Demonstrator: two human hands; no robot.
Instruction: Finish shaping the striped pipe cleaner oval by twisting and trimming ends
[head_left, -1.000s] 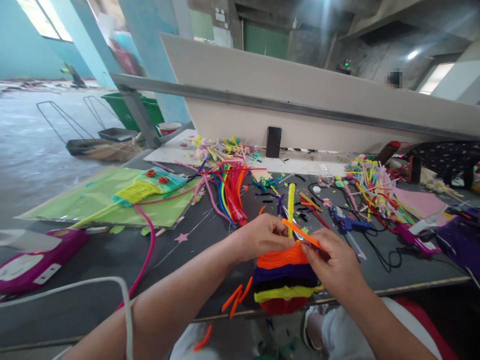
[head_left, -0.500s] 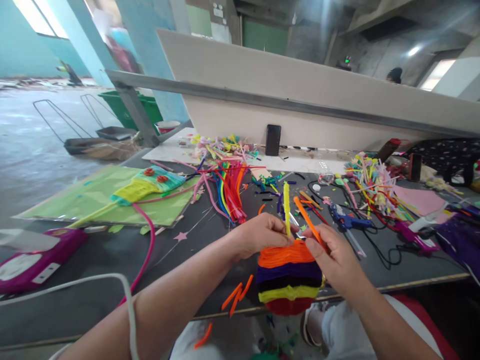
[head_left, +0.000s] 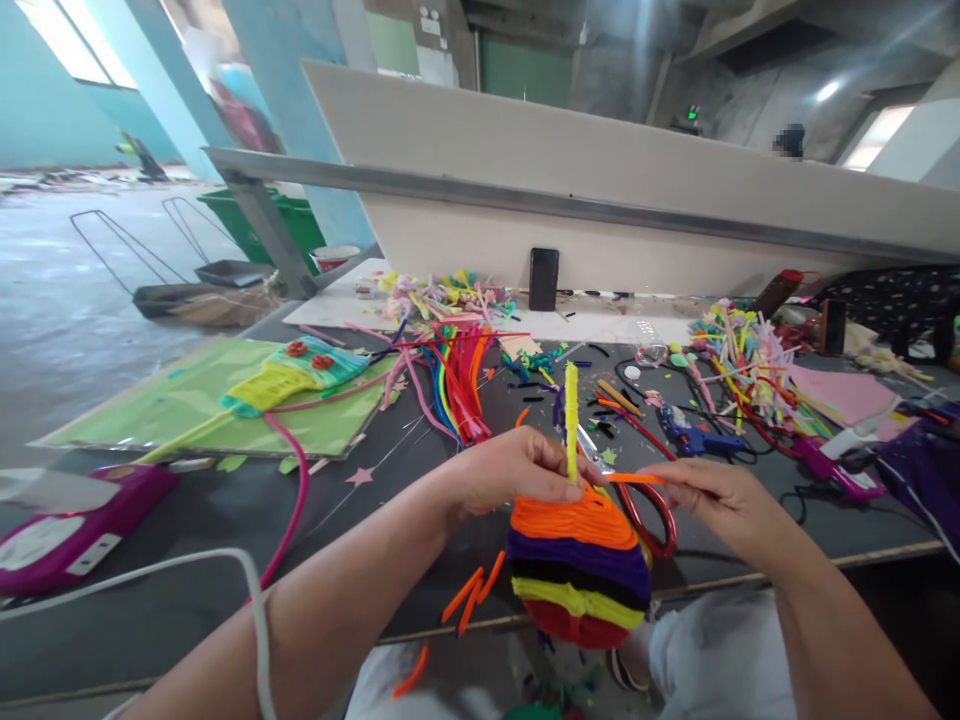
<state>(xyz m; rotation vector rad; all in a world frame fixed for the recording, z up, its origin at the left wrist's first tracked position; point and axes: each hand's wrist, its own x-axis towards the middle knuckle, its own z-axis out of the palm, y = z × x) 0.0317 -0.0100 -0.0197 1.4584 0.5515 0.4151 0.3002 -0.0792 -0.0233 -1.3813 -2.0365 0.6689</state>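
Observation:
My left hand (head_left: 534, 466) is closed on the top of a rounded pipe-cleaner craft piece (head_left: 579, 565), striped orange, purple, black, yellow and red. A yellow fuzzy stem (head_left: 571, 415) stands up from it beside my fingers. My right hand (head_left: 716, 498) pinches the outer end of an orange pipe cleaner (head_left: 634, 479), which stretches sideways from the piece's top. Behind the piece lie scissors (head_left: 661, 545) with red handles, partly hidden. Cut orange bits (head_left: 471, 597) rest on the table to the left.
A bundle of coloured pipe cleaners (head_left: 465, 385) and a phone (head_left: 544, 280) are farther back. A blue glue gun (head_left: 701, 438) is at the right. On the left are a finished brush-shaped craft (head_left: 296, 372), a purple power strip (head_left: 90, 525) and a white cable (head_left: 259, 620).
My right hand has moved right, away from the piece. The orange pipe cleaner has swung from upright-slanted to nearly level, and the red scissor handles now show.

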